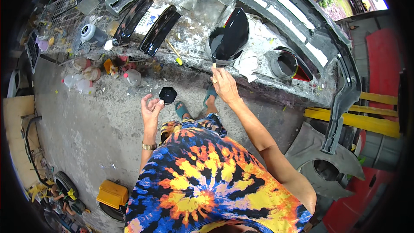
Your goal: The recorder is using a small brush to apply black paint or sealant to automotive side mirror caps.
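while the right hand (225, 87) pinches a brush (214, 65) at the near end of the black shell (235, 30), the left hand (151, 106) holds a black cup (167, 95) by its edge, nearer the person than the shell. the shell leans in a tub (214, 41); glossy strips (159, 31) lie left of the shell, a bumper (345, 60) right of it.

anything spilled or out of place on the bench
Crumpled white paper sags at the front edge of the bench, near the right hand, looking untidy. The top is blotched; whether from spills, I can't tell.
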Tool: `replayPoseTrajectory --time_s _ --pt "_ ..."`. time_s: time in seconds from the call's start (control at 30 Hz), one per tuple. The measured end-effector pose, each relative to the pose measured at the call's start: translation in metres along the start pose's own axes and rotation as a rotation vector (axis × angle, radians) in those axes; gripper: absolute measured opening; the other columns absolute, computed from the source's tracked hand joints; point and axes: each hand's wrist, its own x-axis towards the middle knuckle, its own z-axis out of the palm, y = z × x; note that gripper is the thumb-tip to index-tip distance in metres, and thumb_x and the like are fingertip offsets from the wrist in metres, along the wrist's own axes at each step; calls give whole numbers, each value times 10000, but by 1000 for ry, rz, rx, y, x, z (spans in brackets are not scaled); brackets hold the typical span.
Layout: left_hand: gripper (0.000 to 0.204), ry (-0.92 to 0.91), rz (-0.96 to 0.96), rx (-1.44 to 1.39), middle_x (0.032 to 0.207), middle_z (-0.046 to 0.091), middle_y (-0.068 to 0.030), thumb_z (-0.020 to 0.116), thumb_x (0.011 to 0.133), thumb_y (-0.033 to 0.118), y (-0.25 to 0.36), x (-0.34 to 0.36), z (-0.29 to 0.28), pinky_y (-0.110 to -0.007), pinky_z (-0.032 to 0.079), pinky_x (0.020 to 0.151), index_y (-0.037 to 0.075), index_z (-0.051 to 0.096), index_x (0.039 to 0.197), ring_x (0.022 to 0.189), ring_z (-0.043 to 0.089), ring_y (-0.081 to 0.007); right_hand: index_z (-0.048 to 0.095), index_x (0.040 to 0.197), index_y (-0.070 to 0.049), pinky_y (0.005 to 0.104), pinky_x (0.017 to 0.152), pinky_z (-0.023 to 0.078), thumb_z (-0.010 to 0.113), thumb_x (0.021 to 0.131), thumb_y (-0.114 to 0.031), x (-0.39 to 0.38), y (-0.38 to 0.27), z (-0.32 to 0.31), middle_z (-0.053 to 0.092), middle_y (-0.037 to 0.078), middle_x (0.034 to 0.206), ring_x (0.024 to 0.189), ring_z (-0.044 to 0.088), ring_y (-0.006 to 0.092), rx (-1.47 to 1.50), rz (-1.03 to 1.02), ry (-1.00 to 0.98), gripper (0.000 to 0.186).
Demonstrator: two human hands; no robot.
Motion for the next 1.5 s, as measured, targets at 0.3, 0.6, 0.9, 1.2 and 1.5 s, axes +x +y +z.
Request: replayPoseTrajectory --time_s 0.3,0.6,0.9,1.2,1.5 --pt "553 18 3 -6 1069 534 -129 691 829 96 3 -1 -3 -306 517 838 35 365 1272 977 567 -173 522 1205 -38 386 739 467 633 816 -129 -12 7 19 534 109 961 889 568 279 -14 26 -79 415" --pt "526 52 -14 28 1080 524 -140 666 858 106 5 1 -3 -315 504 861 25 359 1277 970 559 -180 602 1117 -77 372 741 475 593 885 -169 -20 -6 -5 561 121 924 834 594 309 393 396 38 249" --pt "491 2 25 138 1042 550 -115 653 866 108 11 3 -3 -286 519 823 24 368 1257 883 601 -169 609 1109 -47 345 671 483 631 832 -35 19 -2 -50 575 116 901 761 601 286 324 335 427 278" --pt "530 -29 -12 143 1061 520 -120 678 840 67 29 8 -2 -295 514 837 29 362 1264 939 555 -156 557 1148 -42 378 738 498 657 790 -80 -2 2 -2 551 111 990 862 592 286 176 167 320 374" --pt "493 3 25 224 992 559 -85 663 858 107 34 4 -9 -283 524 799 27 370 1246 848 607 -169 551 1171 -48 376 743 488 660 779 -94 -34 3 42 539 92 1017 877 577 275 164 151 231 409"
